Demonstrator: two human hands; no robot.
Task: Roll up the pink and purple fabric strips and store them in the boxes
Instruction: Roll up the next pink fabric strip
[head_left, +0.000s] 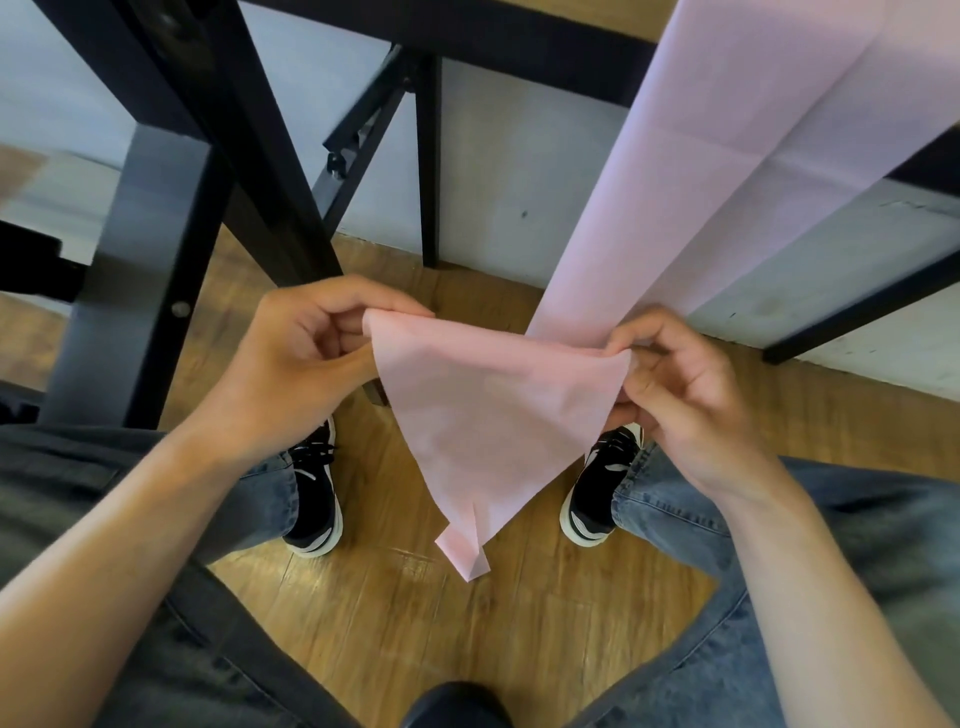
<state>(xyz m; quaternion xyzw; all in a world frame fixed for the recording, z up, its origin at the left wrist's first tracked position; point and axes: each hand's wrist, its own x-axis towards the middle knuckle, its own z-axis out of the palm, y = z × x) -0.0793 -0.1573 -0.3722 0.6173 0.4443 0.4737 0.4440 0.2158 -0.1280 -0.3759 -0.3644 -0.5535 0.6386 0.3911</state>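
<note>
Head view: left hand and right hand pinch pink strip corners, fingers curled.

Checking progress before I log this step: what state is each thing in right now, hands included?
Pink strip: unrolled, hanging down from the table edge at upper right, its free end held up between both hands.
Strip end: drooping in a point, tip folded over.
Left hand: pinching the end's left corner.
Right hand: pinching the end's right corner.
Purple strip, boxes: not in view.
</note>
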